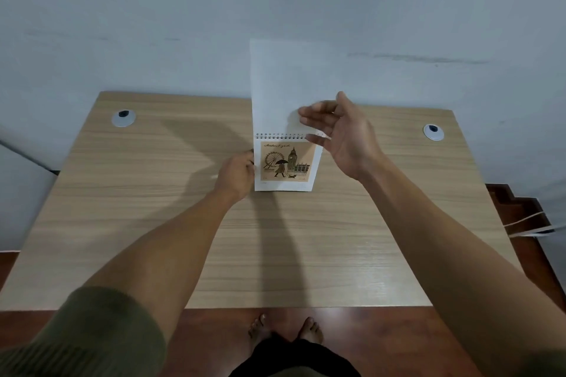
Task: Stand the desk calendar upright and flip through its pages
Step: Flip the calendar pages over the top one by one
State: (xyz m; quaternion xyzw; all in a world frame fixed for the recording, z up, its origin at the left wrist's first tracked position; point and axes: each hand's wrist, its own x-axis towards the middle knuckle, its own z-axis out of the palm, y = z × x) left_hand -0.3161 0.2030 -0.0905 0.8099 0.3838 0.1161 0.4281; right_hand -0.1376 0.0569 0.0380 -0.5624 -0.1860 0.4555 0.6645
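On desk (153,223), calendar (286,165), script caption illegible

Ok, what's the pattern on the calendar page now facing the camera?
Tan panel on the calendar page with a dark Ferris wheel, clock tower and umbrella walker; head view.

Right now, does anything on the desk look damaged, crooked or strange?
Nothing stands out. The desk calendar stands upright; one white page is lifted above the spiral binding. The left hand steadies its left edge, the right hand is open beside the page.
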